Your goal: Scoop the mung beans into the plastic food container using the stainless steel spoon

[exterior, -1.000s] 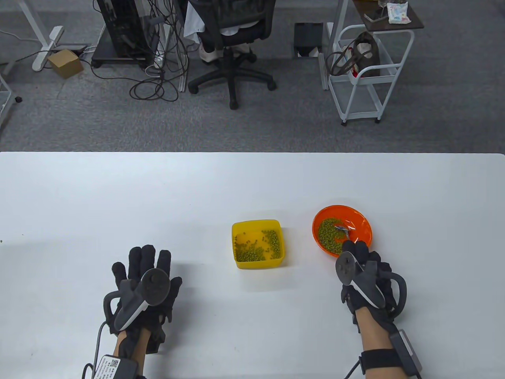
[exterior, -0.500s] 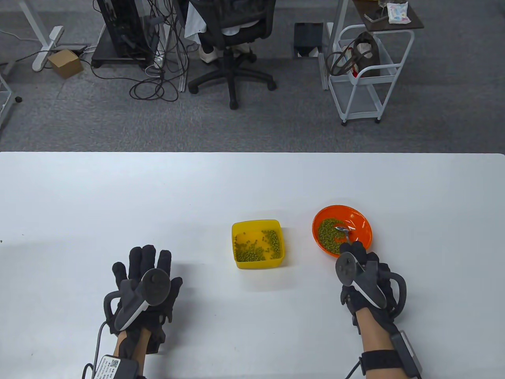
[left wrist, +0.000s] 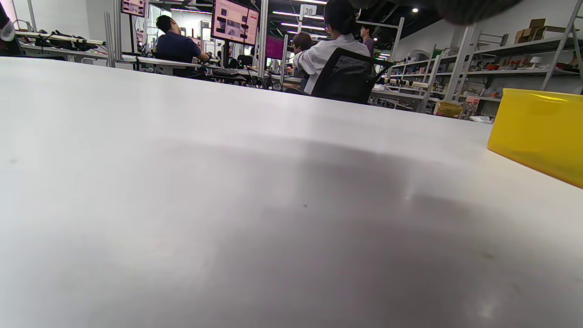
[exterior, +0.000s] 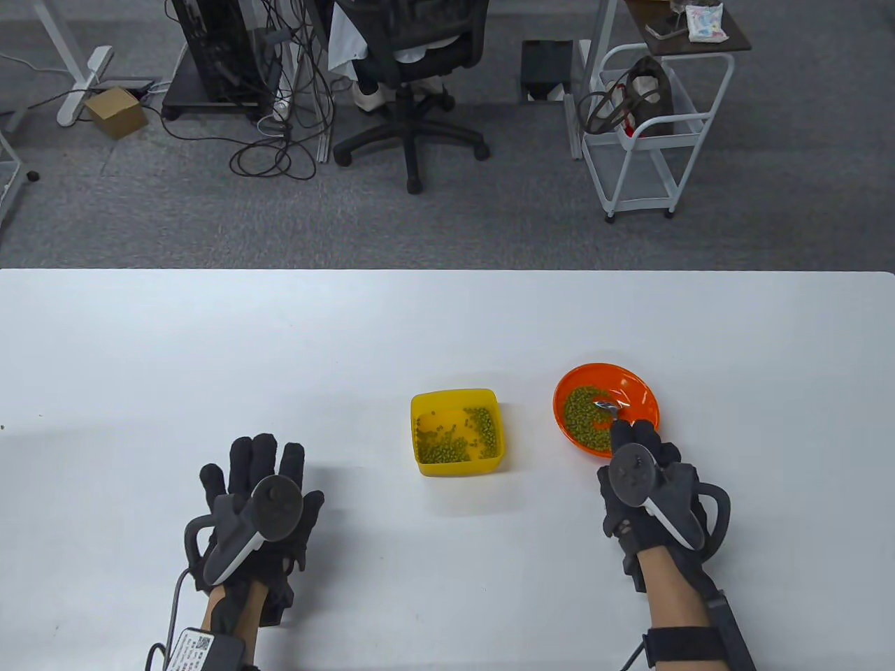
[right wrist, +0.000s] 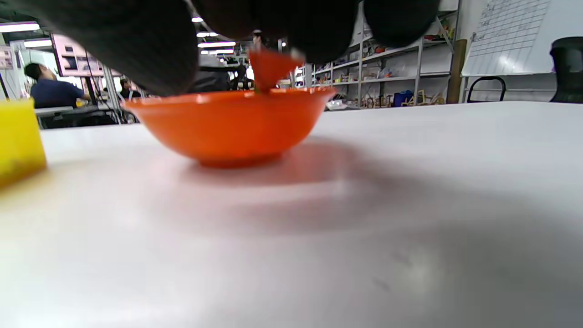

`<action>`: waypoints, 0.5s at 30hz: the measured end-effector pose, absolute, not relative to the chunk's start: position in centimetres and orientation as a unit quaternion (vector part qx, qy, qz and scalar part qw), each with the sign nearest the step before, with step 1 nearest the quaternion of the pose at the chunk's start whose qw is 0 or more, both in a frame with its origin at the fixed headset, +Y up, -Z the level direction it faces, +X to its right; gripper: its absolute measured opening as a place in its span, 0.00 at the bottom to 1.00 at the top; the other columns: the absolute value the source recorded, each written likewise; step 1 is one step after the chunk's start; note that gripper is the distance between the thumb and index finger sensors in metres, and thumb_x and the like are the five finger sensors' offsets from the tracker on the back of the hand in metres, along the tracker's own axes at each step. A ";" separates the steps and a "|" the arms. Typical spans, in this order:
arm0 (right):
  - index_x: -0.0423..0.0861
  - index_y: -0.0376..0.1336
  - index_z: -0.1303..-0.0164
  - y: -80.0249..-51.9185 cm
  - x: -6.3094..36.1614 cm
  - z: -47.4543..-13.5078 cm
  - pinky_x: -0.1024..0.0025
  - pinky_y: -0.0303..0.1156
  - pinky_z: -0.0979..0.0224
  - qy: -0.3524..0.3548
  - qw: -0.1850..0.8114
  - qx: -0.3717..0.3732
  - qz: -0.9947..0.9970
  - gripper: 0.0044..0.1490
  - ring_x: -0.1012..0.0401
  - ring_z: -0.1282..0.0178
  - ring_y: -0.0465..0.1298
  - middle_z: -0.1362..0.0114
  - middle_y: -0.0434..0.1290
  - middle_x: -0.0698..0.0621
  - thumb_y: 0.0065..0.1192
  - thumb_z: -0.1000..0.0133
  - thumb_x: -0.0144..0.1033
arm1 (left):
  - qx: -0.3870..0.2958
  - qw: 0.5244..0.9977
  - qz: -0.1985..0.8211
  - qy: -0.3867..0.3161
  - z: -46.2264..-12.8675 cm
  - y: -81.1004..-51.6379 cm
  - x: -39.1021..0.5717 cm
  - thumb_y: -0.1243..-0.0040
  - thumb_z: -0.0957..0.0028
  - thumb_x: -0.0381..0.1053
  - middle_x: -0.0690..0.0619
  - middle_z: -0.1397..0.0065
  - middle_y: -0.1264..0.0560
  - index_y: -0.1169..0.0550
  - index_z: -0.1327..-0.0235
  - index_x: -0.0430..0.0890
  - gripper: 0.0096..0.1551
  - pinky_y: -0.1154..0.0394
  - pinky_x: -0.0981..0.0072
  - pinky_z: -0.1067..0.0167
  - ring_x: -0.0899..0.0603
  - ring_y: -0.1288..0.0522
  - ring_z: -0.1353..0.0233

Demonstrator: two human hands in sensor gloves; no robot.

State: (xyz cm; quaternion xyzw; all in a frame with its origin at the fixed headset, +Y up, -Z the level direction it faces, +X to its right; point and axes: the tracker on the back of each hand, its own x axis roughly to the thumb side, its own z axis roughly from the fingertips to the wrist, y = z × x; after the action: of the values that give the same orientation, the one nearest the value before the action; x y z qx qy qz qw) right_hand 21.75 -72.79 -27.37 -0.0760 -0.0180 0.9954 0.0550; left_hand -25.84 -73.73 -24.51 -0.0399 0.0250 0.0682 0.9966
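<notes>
An orange bowl [exterior: 640,391] with a heap of mung beans [exterior: 584,416] stands right of centre; it also shows in the right wrist view [right wrist: 227,125]. A square yellow plastic container [exterior: 458,465] with some beans sits to its left. My right hand [exterior: 640,465] is at the bowl's near rim and grips the handle of a stainless steel spoon [exterior: 607,406], whose bowl lies among the beans. My left hand [exterior: 262,475] rests flat on the table to the left, fingers spread, holding nothing. In the left wrist view only the container's wall [left wrist: 539,134] shows.
The white table [exterior: 447,321] stretches wide behind the two vessels. Beyond its far edge stand an office chair [exterior: 412,77] and a white cart [exterior: 650,133] on grey carpet.
My right hand has shifted slightly to the right and turned a little at the bowl's rim, still gripping the spoon. The left hand has not moved.
</notes>
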 end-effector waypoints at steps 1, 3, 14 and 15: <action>0.56 0.47 0.19 -72.2 21.7 -27.1 0.49 0.59 0.24 -0.031 0.066 -0.072 0.995 0.47 0.54 0.24 0.60 0.16 0.44 0.53 0.66 0.44 0.53 | -0.041 0.997 0.067 0.024 -24.5 -73.8 -25.8 0.53 0.52 0.67 0.49 0.15 0.63 0.51 0.23 0.61 0.44 0.69 0.28 0.28 0.37 0.65 0.15; 0.56 0.46 0.19 -71.2 21.5 -26.7 0.47 0.57 0.22 -0.054 0.085 -0.064 0.993 0.48 0.53 0.22 0.58 0.16 0.43 0.53 0.66 0.44 0.55 | -0.042 0.997 0.065 0.024 -24.5 -73.8 -25.7 0.53 0.52 0.67 0.50 0.15 0.63 0.51 0.23 0.61 0.44 0.69 0.28 0.28 0.37 0.65 0.15; 0.59 0.40 0.18 -67.1 18.2 -23.6 0.37 0.45 0.17 -0.157 0.140 0.022 0.977 0.54 0.46 0.14 0.46 0.14 0.36 0.54 0.65 0.46 0.61 | -0.042 0.997 0.058 0.019 -24.5 -73.9 -25.4 0.53 0.52 0.67 0.50 0.15 0.63 0.52 0.23 0.61 0.44 0.69 0.28 0.28 0.38 0.65 0.16; 0.59 0.40 0.18 -67.1 18.0 -23.5 0.37 0.44 0.17 -0.155 0.138 0.027 0.978 0.54 0.45 0.13 0.45 0.14 0.35 0.54 0.65 0.46 0.62 | -0.042 0.997 0.058 0.019 -24.5 -73.9 -25.4 0.53 0.52 0.67 0.50 0.15 0.64 0.52 0.23 0.61 0.45 0.69 0.28 0.28 0.37 0.66 0.16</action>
State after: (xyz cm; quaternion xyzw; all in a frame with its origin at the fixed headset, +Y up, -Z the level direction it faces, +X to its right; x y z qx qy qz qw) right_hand 17.97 -67.11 -23.54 0.0273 -0.1553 0.9778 0.1378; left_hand -25.37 -73.88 -24.54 -0.0422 0.0185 0.0582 0.9972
